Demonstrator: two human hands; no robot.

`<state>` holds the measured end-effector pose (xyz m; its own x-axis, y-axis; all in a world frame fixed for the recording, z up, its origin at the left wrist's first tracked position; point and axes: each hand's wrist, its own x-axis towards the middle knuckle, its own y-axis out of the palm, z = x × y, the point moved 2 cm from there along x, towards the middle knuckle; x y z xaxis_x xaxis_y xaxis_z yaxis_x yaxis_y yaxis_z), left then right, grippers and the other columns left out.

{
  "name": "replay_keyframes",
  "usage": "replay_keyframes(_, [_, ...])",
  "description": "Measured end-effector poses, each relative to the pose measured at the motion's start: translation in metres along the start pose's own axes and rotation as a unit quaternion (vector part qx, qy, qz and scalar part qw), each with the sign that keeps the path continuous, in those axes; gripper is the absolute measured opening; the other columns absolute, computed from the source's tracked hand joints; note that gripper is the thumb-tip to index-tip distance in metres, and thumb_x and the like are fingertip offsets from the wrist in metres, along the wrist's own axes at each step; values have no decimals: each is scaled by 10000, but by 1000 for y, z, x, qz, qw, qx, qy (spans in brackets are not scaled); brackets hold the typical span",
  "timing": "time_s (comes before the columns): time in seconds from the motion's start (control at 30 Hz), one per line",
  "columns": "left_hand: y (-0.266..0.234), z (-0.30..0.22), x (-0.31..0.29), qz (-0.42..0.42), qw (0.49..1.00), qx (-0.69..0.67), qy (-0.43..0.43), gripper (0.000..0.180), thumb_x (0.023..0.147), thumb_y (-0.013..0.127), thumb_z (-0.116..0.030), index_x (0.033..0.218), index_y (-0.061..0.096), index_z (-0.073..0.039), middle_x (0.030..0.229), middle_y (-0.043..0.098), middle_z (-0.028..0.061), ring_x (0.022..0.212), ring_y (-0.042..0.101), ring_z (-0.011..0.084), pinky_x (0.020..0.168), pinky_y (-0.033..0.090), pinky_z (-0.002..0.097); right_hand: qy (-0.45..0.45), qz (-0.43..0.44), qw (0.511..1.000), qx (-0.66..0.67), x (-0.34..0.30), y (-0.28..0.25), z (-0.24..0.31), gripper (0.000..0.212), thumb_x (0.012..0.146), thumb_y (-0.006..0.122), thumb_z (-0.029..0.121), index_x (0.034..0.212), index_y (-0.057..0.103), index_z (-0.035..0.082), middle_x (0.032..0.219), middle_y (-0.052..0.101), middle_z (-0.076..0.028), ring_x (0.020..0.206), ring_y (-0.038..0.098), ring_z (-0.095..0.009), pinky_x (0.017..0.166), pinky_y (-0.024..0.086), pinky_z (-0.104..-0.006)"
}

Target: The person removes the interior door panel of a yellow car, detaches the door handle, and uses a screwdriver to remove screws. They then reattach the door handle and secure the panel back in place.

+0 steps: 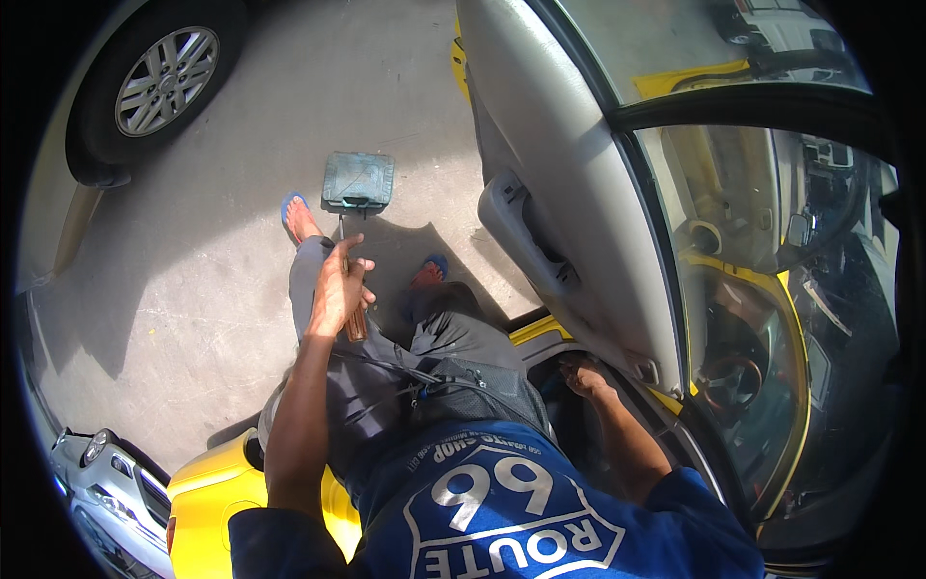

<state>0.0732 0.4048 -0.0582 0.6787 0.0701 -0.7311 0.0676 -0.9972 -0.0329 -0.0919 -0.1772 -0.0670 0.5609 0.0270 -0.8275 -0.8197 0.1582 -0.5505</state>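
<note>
In my left hand is a screwdriver with a brown see-through handle. Its handle end hangs beside my thigh and its thin shaft points away from me, past the fingertips. My right hand is lowered into the shaded door opening of a yellow car, close to the lower edge of the door. The fingers there are curled and partly lost in shadow, so what they grip cannot be made out. A worn teal tool case lies closed on the floor beyond my feet.
The open door, with a pale inner panel and a pull handle, stands along my right. Yellow bodywork is behind me on the left. Another vehicle's wheel stands at the far left on the concrete floor. A silver car is at the lower left.
</note>
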Motion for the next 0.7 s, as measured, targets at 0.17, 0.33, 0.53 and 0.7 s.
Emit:
replay_keyframes(0.17, [21,-5,-36,-19,998,18,63,383,1107,468,-104,1482,547,-82,1142,725,123,542,626,105,489,511,266,38,-125,984,-123,3,-59,-12,306,965,591,131,1229,723,50,1214,710,-234,1182,658,-419,1078,494,-505])
replay_keyframes(0.33, [29,40,-56,-32,998,-59,10,335,1107,485,-115,1416,607,-71,1108,710,126,545,655,104,481,509,260,-8,-167,983,-76,15,-67,-4,316,925,590,106,1200,731,38,1221,695,-287,1184,657,-435,1078,483,-514])
replay_keyframes(0.53, [50,109,-76,-48,998,-16,-28,322,1079,543,-114,1387,630,-72,1084,717,107,530,629,93,449,473,258,29,-226,969,-91,18,-61,4,412,936,552,75,1323,694,75,1222,703,-291,1172,665,-444,1055,501,-519])
replay_keyframes(0.7, [74,134,-55,17,999,5,43,328,1109,551,-187,1402,626,-59,1134,708,117,535,620,65,440,467,227,45,-258,965,-5,13,-8,-27,378,947,564,98,1307,679,91,1197,718,-256,1141,677,-437,997,536,-509])
